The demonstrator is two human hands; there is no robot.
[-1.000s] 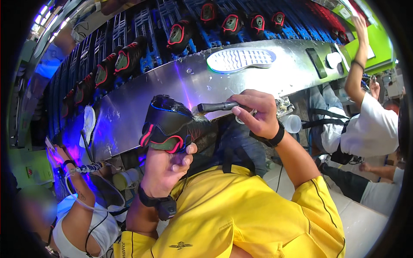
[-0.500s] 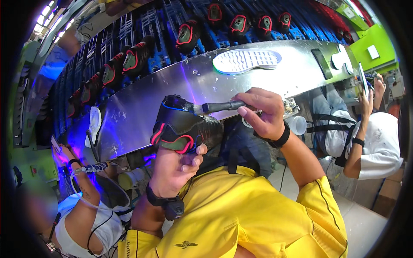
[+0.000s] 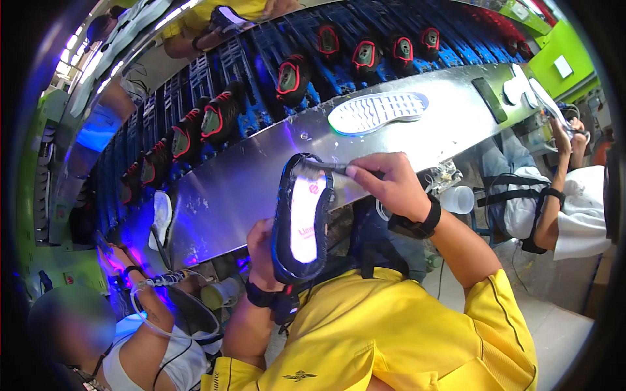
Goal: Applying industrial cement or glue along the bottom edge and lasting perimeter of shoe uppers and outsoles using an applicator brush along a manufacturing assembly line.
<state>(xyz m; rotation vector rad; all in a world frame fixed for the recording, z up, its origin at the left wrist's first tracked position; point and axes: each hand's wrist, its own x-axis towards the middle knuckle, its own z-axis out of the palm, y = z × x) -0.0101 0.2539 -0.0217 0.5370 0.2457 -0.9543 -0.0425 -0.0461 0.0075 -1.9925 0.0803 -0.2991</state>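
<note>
My left hand [image 3: 261, 253] is closed round a black shoe upper [image 3: 304, 225], held above the near edge of the metal bench. Its underside faces up, showing a white and pink middle panel and a dark border. My right hand [image 3: 396, 186] pinches the dark handle of a brush [image 3: 334, 167]. The bristles touch the upper's underside near its far end. A white shoe sole [image 3: 378, 113] lies on the bench beyond my right hand. The fingers of my left hand are partly hidden behind the upper.
Black shoe uppers with red trim [image 3: 293, 79] stand on the blue-railed conveyor [image 3: 261, 107] behind the metal bench [image 3: 225, 186]. Co-workers sit at left [image 3: 156, 352] and right [image 3: 577, 212]. A clear plastic cup [image 3: 456, 200] is beside my right wrist. Another sole [image 3: 160, 218] lies at the bench's left.
My left hand has turned the upper from its side to underside up. The brush has moved from its edge onto the underside. A person's yellow shirt and hands now show across the conveyor.
</note>
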